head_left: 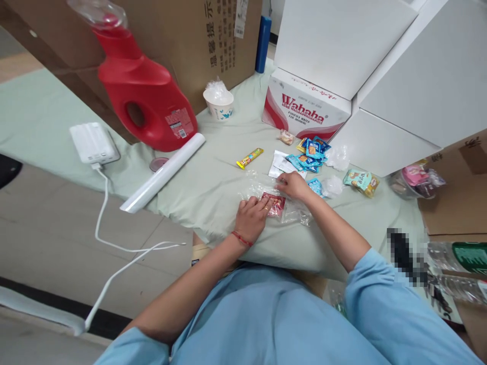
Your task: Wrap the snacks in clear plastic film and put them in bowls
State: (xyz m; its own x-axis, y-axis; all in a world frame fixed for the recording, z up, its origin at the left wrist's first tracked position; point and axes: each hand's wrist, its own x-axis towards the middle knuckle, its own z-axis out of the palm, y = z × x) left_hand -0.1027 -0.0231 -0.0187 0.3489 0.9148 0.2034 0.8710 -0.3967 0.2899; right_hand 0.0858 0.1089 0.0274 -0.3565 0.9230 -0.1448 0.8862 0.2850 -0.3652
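Observation:
My left hand (251, 218) lies over a small red packet (279, 205), its fingers stretched out and pressing on it. The packet sits on a crinkled clear plastic bag (297, 212) near the front edge of the cloth-covered surface. My right hand (292, 185) is just beyond the packet with fingers curled together, apparently pinching the bag's far edge; the fingertips are partly hidden. White sachets (279, 165) lie right behind my right hand, next to a pile of blue snack packets (310, 154). A yellow snack stick (250, 158) rests farther back on the left.
A red detergent bottle (148, 101), a white roll (163, 172) and a white power bank (94, 143) are on the left. Behind stand a paper cup (219, 106) and a Wahaha box (304, 109). Crumpled plastic (333, 186) and a green snack packet (360, 181) lie right.

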